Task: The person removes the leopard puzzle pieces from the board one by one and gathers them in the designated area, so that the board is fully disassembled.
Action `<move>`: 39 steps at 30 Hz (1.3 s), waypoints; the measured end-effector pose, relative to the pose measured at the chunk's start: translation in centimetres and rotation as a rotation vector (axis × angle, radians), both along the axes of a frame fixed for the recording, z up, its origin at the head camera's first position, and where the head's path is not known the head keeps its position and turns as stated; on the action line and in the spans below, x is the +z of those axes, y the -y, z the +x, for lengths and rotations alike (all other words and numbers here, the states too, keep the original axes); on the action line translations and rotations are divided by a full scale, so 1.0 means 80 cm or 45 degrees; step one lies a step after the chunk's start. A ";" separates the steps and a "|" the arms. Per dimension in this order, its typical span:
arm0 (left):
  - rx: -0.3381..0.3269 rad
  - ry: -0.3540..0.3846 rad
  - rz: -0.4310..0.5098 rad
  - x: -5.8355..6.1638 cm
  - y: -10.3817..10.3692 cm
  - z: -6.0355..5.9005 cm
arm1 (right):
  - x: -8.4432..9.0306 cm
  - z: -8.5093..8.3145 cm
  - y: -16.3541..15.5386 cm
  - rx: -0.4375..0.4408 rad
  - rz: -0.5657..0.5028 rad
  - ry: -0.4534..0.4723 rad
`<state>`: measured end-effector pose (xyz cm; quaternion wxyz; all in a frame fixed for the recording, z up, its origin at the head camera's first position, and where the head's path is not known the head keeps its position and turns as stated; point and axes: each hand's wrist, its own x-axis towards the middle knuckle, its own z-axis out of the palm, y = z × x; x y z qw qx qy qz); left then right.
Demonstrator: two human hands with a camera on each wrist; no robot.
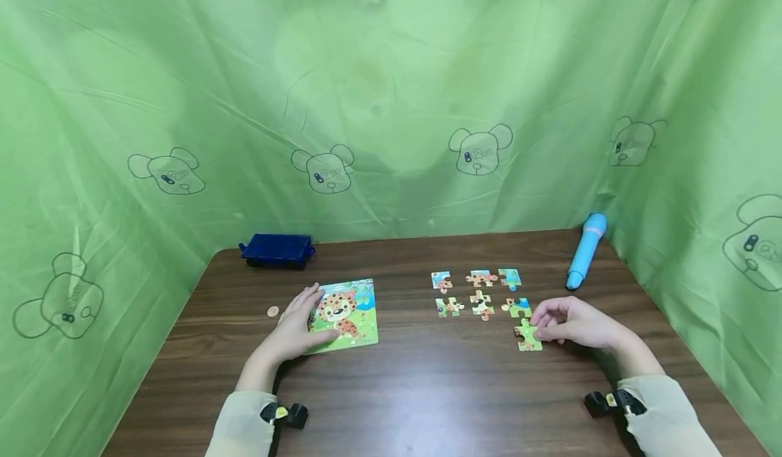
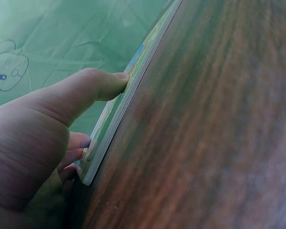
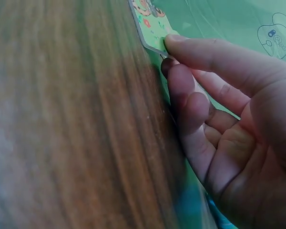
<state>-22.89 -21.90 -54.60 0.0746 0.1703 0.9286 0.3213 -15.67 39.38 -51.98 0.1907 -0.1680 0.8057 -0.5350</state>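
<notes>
A puzzle board (image 1: 348,314) with a leopard picture lies on the brown table (image 1: 427,389), left of centre. My left hand (image 1: 301,321) rests flat on its left side, fingers straight. In the left wrist view the thumb (image 2: 86,90) presses against the board's edge (image 2: 133,88). To the right, several loose puzzle pieces (image 1: 481,293) lie in two rows. My right hand (image 1: 559,322) pinches one green piece (image 1: 527,336) that lies on the table just below the rows. The right wrist view shows the thumb (image 3: 205,52) and a bent finger at that piece's (image 3: 151,25) corner.
A dark blue box (image 1: 277,250) stands at the table's back left. A light blue pen-shaped toy (image 1: 586,250) lies at the back right. A small round coin-like disc (image 1: 273,312) sits left of the board. Green printed cloth (image 1: 391,104) closes in three sides.
</notes>
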 end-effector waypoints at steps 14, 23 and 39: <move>-0.007 -0.001 -0.009 0.006 -0.001 -0.001 | 0.011 0.001 0.002 0.001 0.082 -0.054; -0.012 0.010 0.001 0.010 -0.002 0.002 | 0.011 0.001 0.002 -0.028 0.096 0.090; 0.004 0.006 -0.001 0.006 -0.003 0.003 | 0.006 0.000 0.004 -0.046 0.175 0.041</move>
